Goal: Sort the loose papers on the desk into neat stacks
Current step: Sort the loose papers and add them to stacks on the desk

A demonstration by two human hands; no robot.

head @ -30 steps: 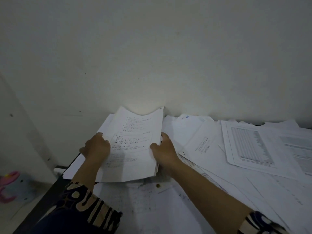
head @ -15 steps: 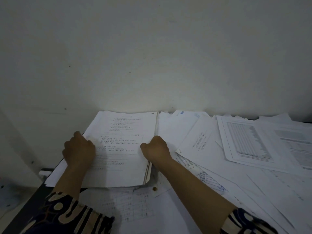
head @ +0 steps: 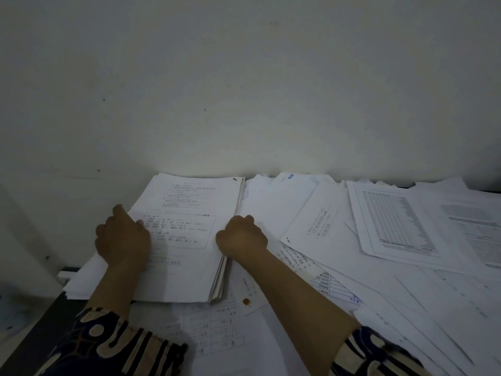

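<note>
Both hands grip one stack of papers (head: pixel 187 234) lying flat against the wall: left hand (head: pixel 122 237) on its left edge, right hand (head: pixel 241 236) on its right. Print on the top sheet is too blurred to read.

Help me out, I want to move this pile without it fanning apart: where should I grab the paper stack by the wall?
Probably by its two long side edges, one hand from each side, as the left hand and right hand sit now. The paper stack lies flat, its right edge is thick and slightly splayed near the front corner, so fingers curled under there would likely clamp the sheets together.
</note>
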